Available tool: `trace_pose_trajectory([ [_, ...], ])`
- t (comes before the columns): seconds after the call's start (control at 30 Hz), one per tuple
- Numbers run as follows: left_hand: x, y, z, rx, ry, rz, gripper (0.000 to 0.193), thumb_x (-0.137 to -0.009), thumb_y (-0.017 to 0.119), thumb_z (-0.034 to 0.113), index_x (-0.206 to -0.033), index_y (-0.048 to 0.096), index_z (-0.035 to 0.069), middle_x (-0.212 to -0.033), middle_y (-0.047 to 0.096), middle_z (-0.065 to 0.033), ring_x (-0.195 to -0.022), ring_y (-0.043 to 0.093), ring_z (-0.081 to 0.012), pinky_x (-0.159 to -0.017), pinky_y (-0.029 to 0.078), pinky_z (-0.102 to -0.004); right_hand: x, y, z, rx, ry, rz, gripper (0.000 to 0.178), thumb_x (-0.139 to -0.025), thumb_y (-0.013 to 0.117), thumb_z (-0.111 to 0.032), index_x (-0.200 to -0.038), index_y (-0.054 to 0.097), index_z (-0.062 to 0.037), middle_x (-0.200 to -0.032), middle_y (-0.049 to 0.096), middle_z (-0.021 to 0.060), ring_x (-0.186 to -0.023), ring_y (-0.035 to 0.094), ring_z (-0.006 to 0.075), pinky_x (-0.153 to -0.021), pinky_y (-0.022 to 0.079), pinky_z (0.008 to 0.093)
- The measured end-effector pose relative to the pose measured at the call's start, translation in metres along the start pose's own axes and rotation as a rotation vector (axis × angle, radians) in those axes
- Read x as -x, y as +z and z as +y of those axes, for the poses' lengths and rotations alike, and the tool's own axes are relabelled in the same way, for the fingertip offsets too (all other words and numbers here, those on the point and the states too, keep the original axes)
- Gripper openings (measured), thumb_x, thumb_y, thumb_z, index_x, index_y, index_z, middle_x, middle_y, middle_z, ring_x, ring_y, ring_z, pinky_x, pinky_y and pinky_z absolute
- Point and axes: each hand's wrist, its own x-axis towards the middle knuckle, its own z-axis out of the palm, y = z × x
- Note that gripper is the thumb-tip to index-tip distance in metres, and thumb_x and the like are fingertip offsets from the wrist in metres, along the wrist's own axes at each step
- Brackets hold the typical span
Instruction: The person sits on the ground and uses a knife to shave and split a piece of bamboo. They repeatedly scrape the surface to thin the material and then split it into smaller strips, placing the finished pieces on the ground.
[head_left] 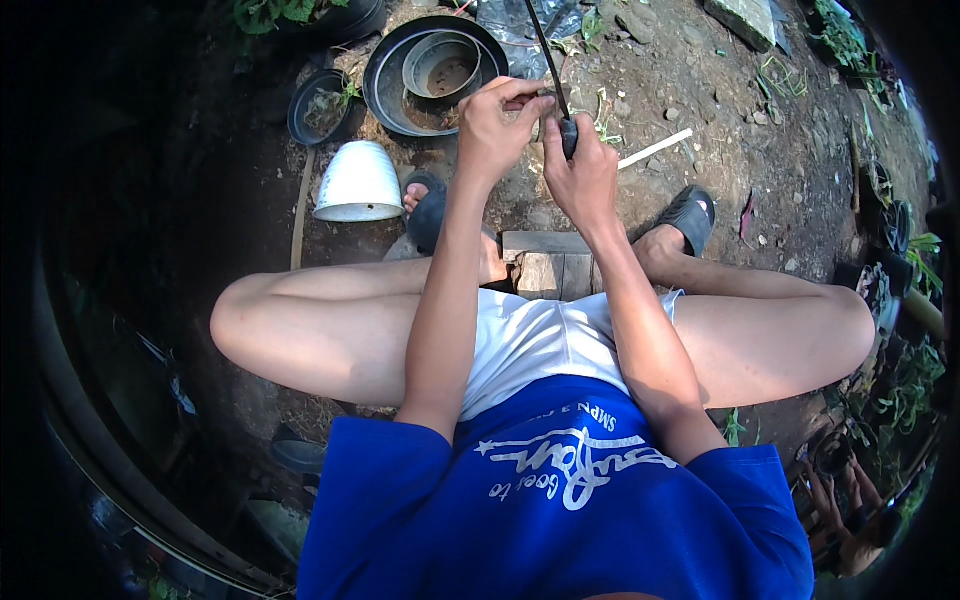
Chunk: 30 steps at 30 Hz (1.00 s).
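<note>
My right hand is closed round the black handle of a long, thin, dark-bladed knife. Its blade points up and away from me, leaning slightly left. Close beside the blade's base, my left hand is pinched, thumb against fingers. Whatever sits in that pinch is too small to make out. Beyond my left hand stands a wide black pot with a smaller grey-green pot inside it, some soil at the bottom. A white pot rests upside down on the ground left of my left forearm.
A small black pot holds dry bits and a green plant. A pale stick lies right of my right hand. Wooden blocks sit between my sandalled feet. A stone slab lies far right; another person's hands show at lower right.
</note>
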Motion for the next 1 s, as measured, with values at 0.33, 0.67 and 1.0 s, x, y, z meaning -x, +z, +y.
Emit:
trace_pose_trajectory([
  [0.33,0.001,-0.003,0.002,-0.037,-0.014,-0.02,0.022,-0.091,0.078,0.009,-0.112,0.079,0.002,-0.101,0.076,-0.0111,-0.092,0.076,-0.0195,-0.083,0.059,-0.0315,-0.003,-0.002,-0.002,0.041,0.057,-0.069,0.021,-0.099,0.068,-0.02,-0.098,0.062,0.0007,-0.067,0.067,0.0251,-0.062,0.069,0.0446,-0.056,0.052,0.0513],
  [0.67,0.002,0.0,-0.008,0.027,0.008,-0.001,0.023,-0.089,0.08,0.012,-0.11,0.08,0.003,-0.099,0.076,-0.0134,-0.091,0.076,-0.0224,-0.083,0.06,-0.0332,-0.005,0.001,-0.002,0.122,0.047,-0.083,0.026,-0.104,0.064,-0.025,-0.099,0.063,0.0005,-0.073,0.07,0.025,-0.069,0.073,0.044,-0.06,0.052,0.05],
  [1.0,-0.001,0.01,-0.024,0.095,0.085,0.049,0.025,-0.08,0.084,0.012,-0.101,0.079,0.0,-0.092,0.076,-0.0164,-0.085,0.076,-0.0264,-0.08,0.059,-0.0374,-0.007,0.008,0.007,0.283,-0.061,-0.025,0.039,-0.103,0.064,-0.033,-0.103,0.067,0.006,-0.084,0.071,0.0289,-0.077,0.069,0.0484,-0.067,0.049,0.0542],
])
